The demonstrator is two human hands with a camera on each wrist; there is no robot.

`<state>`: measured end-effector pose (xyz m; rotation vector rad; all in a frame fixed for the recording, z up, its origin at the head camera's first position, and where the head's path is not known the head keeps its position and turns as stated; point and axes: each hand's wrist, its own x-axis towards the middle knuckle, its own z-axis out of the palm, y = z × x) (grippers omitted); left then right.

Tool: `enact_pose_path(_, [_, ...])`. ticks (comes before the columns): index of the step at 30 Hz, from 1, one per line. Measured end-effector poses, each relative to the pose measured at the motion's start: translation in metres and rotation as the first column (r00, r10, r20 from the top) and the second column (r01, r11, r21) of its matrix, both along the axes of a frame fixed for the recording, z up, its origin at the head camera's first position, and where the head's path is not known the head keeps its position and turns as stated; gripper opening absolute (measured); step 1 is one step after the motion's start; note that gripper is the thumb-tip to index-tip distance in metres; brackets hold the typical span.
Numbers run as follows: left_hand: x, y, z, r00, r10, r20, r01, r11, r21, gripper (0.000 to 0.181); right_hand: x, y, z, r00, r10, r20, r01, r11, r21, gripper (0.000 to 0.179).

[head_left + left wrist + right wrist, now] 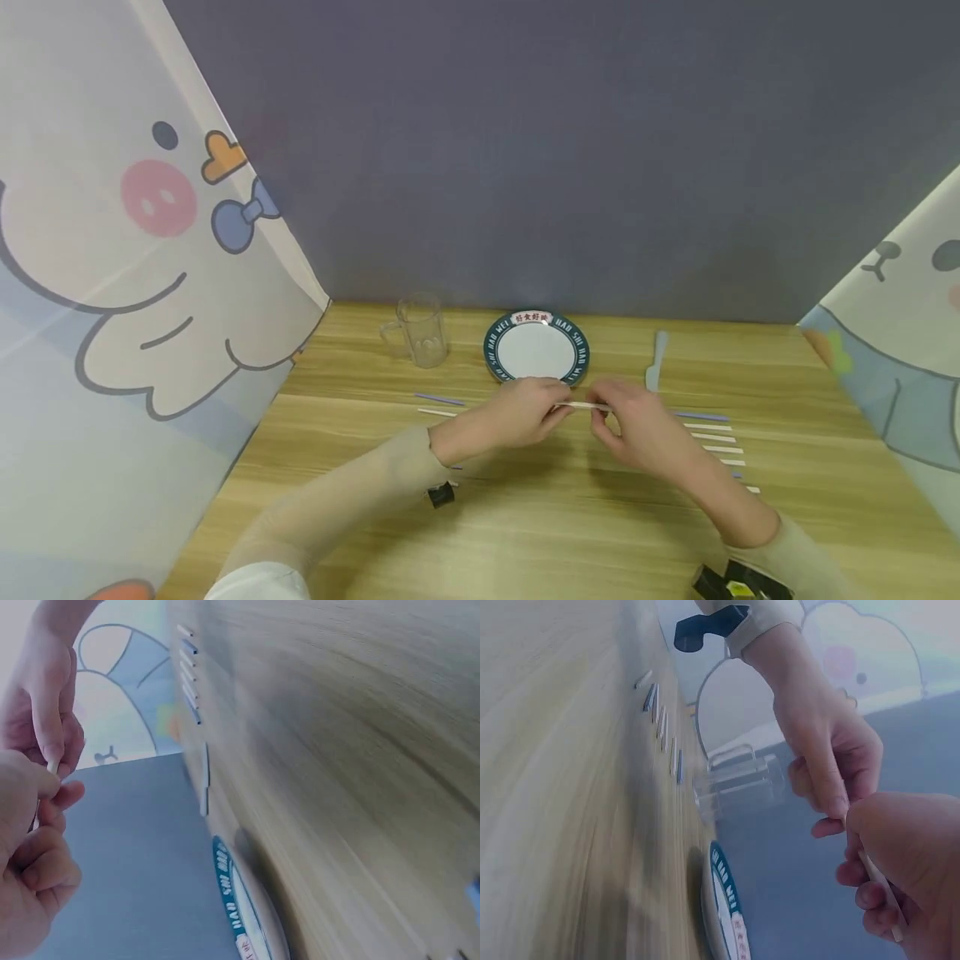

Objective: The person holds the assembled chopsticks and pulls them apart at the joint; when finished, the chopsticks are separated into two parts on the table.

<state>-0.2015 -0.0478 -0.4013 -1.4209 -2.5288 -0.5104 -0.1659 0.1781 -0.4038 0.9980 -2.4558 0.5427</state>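
Observation:
Both hands are raised above the table in front of the plate, with a thin white stick [579,405] between them. My left hand [528,412] pinches one end between thumb and fingers. The other end is pinched by my right hand [633,421]; in the right wrist view the stick [883,889] runs on under that palm, across the curled fingers. Behind the hands lies a round plate [536,348] with a dark green lettered rim. Pale sticks and purple-blue sticks lie on both sides; the left forearm hides part of the left row.
A clear glass mug [422,335] stands at the back left of the wooden table [525,542]. A pale blue knife [657,360] lies right of the plate. Right of the right hand is a row with a purple-blue stick [701,416] and several white sticks [712,438]. A dark wall [510,167] rises behind.

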Motion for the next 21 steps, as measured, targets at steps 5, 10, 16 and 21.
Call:
enact_pose_path(5, [0.006, -0.013, 0.004, 0.992, 0.035, -0.119, -0.039, 0.999, -0.036, 0.017, -0.001, -0.012, 0.006, 0.998, 0.053, 0.047, -0.055, 0.997, 0.048, 0.017])
enact_pose_path(10, [0.01, -0.023, 0.005, 0.99, 0.001, -0.144, -0.001, 1.0, 0.001, 0.015, -0.002, -0.015, 0.007, 0.994, 0.091, 0.061, -0.095, 0.994, 0.063, 0.023])
enact_pose_path(16, [0.012, -0.028, 0.007, 0.987, -0.022, -0.161, 0.031, 0.998, 0.056, 0.012, -0.006, -0.015, 0.008, 0.989, 0.141, 0.047, -0.143, 0.989, 0.046, 0.019])
enact_pose_path(21, [0.013, -0.028, 0.009, 0.987, -0.021, -0.16, 0.031, 0.998, 0.059, 0.011, -0.007, -0.014, 0.009, 0.986, 0.166, 0.031, -0.168, 0.985, 0.044, 0.018])
